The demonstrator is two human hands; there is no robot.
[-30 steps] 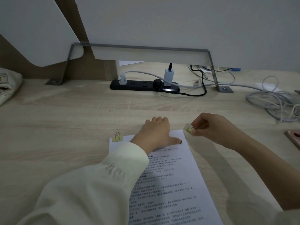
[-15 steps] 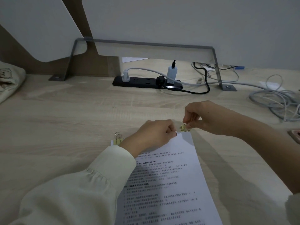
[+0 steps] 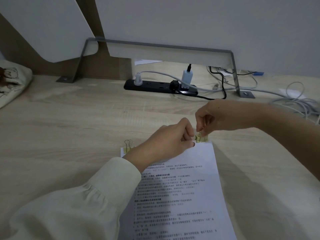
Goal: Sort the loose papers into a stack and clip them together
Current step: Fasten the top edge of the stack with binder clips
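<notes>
A stack of printed white papers lies on the wooden desk in front of me. A yellow binder clip sits on the stack's top left corner. My left hand pinches the top edge of the papers near the right corner. My right hand pinches the wire handles of a second yellow binder clip, which stands at the top right corner of the stack, right beside my left fingertips.
A black power strip with plugs lies at the back under a grey metal bracket. Grey cables coil at the far right. A cream cloth bag lies at the left edge.
My right hand has brought the second clip from beside the papers onto the top right corner. My left hand has shifted from pressing the sheet flat to pinching its top edge.
</notes>
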